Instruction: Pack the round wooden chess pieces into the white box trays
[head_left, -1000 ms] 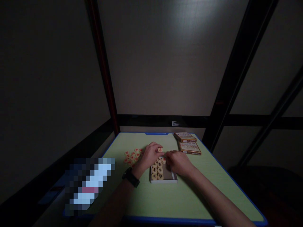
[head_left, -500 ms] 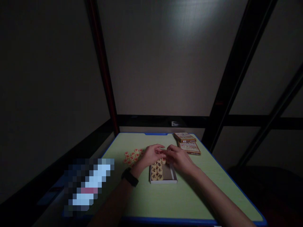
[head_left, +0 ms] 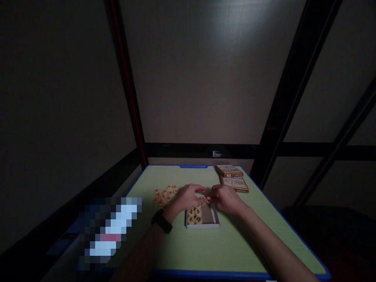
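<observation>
A shallow white-rimmed box lies on the green table, with round black-marked pieces along its left side and bare brown bottom at its right. Over the box's far left part is my left hand, a dark watch on the wrist; its fingers are curved and apart, with the thumb by the pieces. My right hand is at the far right corner, its fingertips pinched on a round piece. The hands cover part of the box's far end. Loose red-marked round pieces lie left of my left hand.
Two flat printed boxes overlap at the table's back right. The green table has a blue edge. A blurred bright patch covers the left side. Panelled walls stand behind.
Both hands have shifted slightly toward me, lower over the box. My right hand has moved a little to the right, and a piece now shows at its fingertips.
</observation>
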`<state>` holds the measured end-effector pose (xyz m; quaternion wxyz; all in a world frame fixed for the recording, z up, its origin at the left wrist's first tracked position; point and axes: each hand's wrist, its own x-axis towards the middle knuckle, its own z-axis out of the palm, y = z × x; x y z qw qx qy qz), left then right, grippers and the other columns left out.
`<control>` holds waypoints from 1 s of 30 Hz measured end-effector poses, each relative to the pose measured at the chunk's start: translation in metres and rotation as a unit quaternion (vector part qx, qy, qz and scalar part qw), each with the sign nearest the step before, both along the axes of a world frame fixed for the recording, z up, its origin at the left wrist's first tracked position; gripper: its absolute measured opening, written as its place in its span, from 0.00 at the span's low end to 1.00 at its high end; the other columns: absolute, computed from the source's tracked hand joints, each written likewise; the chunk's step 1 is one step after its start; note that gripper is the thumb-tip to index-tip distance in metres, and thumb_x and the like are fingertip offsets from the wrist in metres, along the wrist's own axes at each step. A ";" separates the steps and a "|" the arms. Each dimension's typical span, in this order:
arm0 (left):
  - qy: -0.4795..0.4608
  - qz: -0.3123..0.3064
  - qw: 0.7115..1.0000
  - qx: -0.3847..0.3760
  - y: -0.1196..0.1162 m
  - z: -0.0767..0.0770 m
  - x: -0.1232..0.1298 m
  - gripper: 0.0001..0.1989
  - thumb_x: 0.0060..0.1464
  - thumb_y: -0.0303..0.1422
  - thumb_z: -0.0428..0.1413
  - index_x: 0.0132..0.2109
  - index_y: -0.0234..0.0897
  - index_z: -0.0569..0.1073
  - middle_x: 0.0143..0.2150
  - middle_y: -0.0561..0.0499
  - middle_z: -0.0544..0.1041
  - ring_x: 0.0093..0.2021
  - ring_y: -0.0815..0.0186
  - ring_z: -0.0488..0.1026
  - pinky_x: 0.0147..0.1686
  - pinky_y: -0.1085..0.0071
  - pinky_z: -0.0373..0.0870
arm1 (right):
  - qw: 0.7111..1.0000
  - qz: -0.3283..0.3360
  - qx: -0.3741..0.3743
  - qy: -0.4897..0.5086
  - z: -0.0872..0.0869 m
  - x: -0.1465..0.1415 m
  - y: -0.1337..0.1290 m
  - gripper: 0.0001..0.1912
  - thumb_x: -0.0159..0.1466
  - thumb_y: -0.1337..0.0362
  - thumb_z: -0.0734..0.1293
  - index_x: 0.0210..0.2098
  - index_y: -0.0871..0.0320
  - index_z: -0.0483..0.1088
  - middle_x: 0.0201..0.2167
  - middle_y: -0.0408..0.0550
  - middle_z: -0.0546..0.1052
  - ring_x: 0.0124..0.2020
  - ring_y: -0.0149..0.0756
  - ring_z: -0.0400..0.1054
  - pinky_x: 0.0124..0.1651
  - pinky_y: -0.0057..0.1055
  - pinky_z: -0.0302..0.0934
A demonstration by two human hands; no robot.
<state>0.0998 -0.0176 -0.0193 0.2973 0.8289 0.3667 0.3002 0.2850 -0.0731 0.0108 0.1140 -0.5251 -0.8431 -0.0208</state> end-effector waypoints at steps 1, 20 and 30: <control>0.021 0.004 1.000 0.016 -0.001 0.001 0.000 0.16 0.45 0.28 0.62 0.45 0.35 0.81 0.45 0.45 0.83 0.45 0.59 0.79 0.51 0.64 0.73 | 1.000 0.001 -0.006 -0.005 0.000 0.000 0.000 0.11 0.61 0.68 0.64 0.31 0.56 0.79 0.32 0.48 0.78 0.34 0.36 0.72 0.34 0.28 0.54; 0.035 0.012 0.999 0.009 0.000 0.004 0.000 0.16 0.44 0.26 0.58 0.42 0.35 0.81 0.42 0.46 0.83 0.44 0.60 0.79 0.50 0.66 0.73 | 1.000 -0.024 -0.018 0.007 -0.006 -0.003 0.001 0.12 0.54 0.72 0.63 0.30 0.55 0.77 0.33 0.47 0.80 0.33 0.36 0.73 0.33 0.28 0.52; -0.002 0.034 0.999 0.027 0.002 0.002 -0.002 0.16 0.45 0.23 0.55 0.41 0.35 0.81 0.41 0.47 0.83 0.42 0.61 0.79 0.48 0.67 0.74 | 0.998 -0.036 -0.010 0.048 -0.013 -0.008 0.002 0.08 0.53 0.72 0.63 0.28 0.56 0.73 0.28 0.45 0.79 0.29 0.34 0.70 0.30 0.29 0.48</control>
